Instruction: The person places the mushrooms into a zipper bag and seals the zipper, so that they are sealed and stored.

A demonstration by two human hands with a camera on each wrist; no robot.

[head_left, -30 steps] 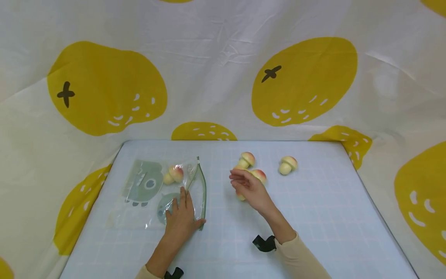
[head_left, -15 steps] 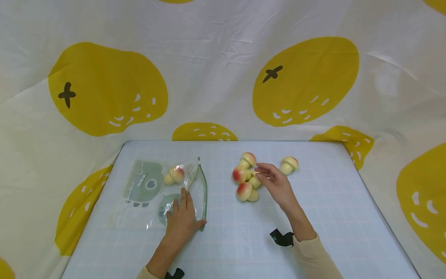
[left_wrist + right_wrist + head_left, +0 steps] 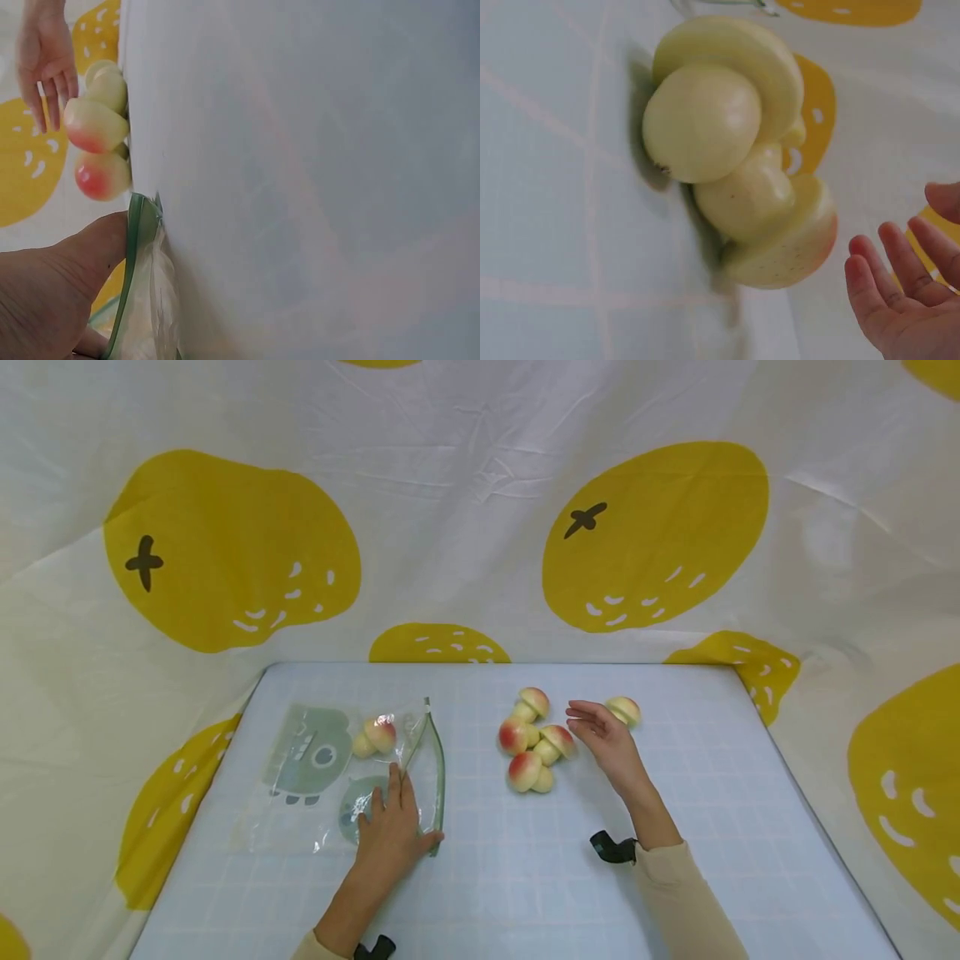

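My left hand (image 3: 392,833) rests with spread fingers on a clear zip bag (image 3: 288,831) printed with green cartoon monsters, its thumb at the green zip edge (image 3: 133,236). Inside the bag shows one toy mushroom (image 3: 378,734), cream with a reddish cap. Several more toy mushrooms (image 3: 525,771) lie clustered right of the bag, touching or overlapping in the head view. Beside that cluster, on its right, my right hand (image 3: 611,747) holds nothing, its fingers loosely extended. It partly hides a single mushroom (image 3: 624,708) farther back. The right wrist view shows the clustered mushrooms (image 3: 703,124) close up.
A pale checked cloth covers the table (image 3: 480,893). Behind it hangs a white curtain (image 3: 457,527) with large yellow fruit prints, reaching down to the table's back edge. Each wrist wears a black camera mount (image 3: 613,848).
My right hand has moved from over the mushroom cluster to its right side, uncovering the cluster and now partly covering the single mushroom. The left hand and bag stay put.
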